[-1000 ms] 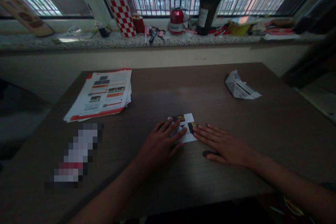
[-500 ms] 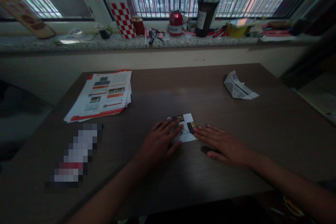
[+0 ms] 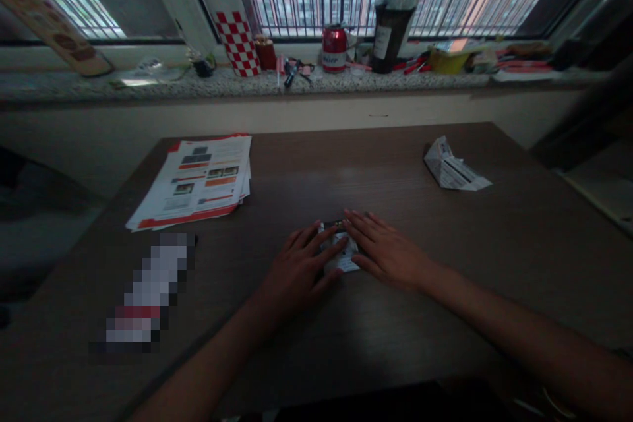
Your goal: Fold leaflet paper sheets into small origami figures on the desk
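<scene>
On the brown table [image 3: 297,178] a small piece of printed paper [image 3: 350,262] lies flat, partly hidden under both hands. My left hand [image 3: 304,267] rests on its left part, fingers spread. Across its right part lie the fingers of my right hand [image 3: 386,247], stretched out and flat, with nothing gripped. Dark printing shows along the paper's far edge. At the far right of the table stands a folded paper shape [image 3: 455,168], apart from both hands.
A stack of printed sheets [image 3: 198,184] lies at the far left. Nearer me is a pixelated oblong item [image 3: 153,290]. The windowsill [image 3: 188,89] beyond holds a red can [image 3: 334,49], a checkered bottle [image 3: 237,43], a dark bag [image 3: 388,36] and a yellow container [image 3: 449,60].
My right hand has moved left and slightly away from me, from the paper's right edge onto the paper. It now covers the right part. My left hand stays in place.
</scene>
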`<action>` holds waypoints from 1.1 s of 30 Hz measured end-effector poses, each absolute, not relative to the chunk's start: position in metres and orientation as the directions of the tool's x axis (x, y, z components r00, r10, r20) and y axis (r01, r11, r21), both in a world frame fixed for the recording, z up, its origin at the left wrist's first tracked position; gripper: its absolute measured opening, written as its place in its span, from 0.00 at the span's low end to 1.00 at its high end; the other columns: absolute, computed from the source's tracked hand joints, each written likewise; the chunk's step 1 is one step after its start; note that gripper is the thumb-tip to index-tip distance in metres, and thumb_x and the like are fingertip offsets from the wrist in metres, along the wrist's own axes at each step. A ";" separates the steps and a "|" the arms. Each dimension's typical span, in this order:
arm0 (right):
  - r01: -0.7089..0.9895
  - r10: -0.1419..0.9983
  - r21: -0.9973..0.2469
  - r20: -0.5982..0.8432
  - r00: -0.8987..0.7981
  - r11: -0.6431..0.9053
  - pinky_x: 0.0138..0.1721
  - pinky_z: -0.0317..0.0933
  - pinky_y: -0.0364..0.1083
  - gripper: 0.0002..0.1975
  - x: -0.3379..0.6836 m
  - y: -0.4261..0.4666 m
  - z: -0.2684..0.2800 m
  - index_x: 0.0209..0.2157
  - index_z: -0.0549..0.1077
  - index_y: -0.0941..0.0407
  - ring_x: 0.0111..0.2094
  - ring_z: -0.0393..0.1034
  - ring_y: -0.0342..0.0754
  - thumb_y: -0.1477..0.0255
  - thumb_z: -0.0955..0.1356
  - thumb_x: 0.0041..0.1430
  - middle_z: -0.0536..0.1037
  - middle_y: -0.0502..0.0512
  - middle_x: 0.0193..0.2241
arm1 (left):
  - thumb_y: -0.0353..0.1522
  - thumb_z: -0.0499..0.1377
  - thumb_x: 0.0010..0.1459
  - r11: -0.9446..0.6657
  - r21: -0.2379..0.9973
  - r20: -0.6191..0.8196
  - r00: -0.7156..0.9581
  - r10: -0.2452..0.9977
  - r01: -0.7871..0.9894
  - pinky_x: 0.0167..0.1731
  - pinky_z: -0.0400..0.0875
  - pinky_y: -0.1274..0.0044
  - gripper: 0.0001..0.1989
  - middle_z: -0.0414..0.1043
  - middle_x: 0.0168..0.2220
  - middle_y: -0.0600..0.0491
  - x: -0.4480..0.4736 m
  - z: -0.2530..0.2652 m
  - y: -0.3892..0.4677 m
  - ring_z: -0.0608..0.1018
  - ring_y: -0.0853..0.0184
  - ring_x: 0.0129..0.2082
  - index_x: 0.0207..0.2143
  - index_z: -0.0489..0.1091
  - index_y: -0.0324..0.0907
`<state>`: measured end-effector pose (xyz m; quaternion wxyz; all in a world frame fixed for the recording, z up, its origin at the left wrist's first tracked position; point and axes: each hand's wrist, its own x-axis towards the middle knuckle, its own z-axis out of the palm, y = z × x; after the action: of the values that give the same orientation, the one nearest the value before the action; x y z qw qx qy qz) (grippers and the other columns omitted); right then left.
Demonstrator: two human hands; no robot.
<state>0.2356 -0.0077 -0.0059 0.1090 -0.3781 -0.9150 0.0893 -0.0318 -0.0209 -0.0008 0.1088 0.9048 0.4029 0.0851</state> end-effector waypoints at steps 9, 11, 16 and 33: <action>0.649 0.714 -0.326 0.136 -0.687 0.687 0.74 0.48 0.61 0.31 0.241 -0.003 -0.014 0.77 0.44 0.51 0.76 0.45 0.52 0.64 0.57 0.79 0.51 0.57 0.76 | 0.47 0.52 0.75 -0.667 0.278 0.078 0.676 0.732 0.691 0.69 0.59 0.56 0.29 0.55 0.75 0.54 -0.037 0.000 -0.019 0.58 0.53 0.74 0.74 0.56 0.54; 0.651 0.719 -0.332 0.144 -0.680 0.683 0.74 0.49 0.61 0.31 0.241 -0.002 -0.014 0.77 0.44 0.49 0.75 0.47 0.52 0.65 0.58 0.78 0.51 0.56 0.76 | 0.47 0.52 0.75 -0.661 0.272 0.084 0.667 0.740 0.699 0.70 0.58 0.56 0.29 0.54 0.75 0.52 -0.038 -0.002 -0.020 0.58 0.54 0.74 0.73 0.56 0.53; 0.654 0.717 -0.315 0.156 -0.679 0.688 0.74 0.49 0.60 0.33 0.240 0.000 -0.019 0.77 0.44 0.49 0.75 0.47 0.53 0.65 0.60 0.77 0.52 0.56 0.76 | 0.44 0.52 0.75 -0.651 0.263 0.082 0.656 0.750 0.712 0.71 0.56 0.57 0.27 0.54 0.75 0.52 -0.037 -0.001 -0.020 0.59 0.57 0.74 0.73 0.57 0.55; 0.690 0.747 -0.294 0.167 -0.644 0.661 0.74 0.49 0.61 0.36 0.240 -0.004 -0.019 0.77 0.38 0.51 0.76 0.45 0.53 0.63 0.59 0.77 0.49 0.58 0.76 | 0.44 0.53 0.75 -0.647 0.252 0.102 0.645 0.757 0.719 0.68 0.62 0.58 0.27 0.57 0.74 0.46 -0.035 0.005 -0.019 0.65 0.54 0.71 0.71 0.61 0.49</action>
<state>0.2402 -0.0037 -0.0191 0.1380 -0.3988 -0.9008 0.1020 -0.0352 -0.0185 0.0047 0.0945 0.9021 0.4092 0.0994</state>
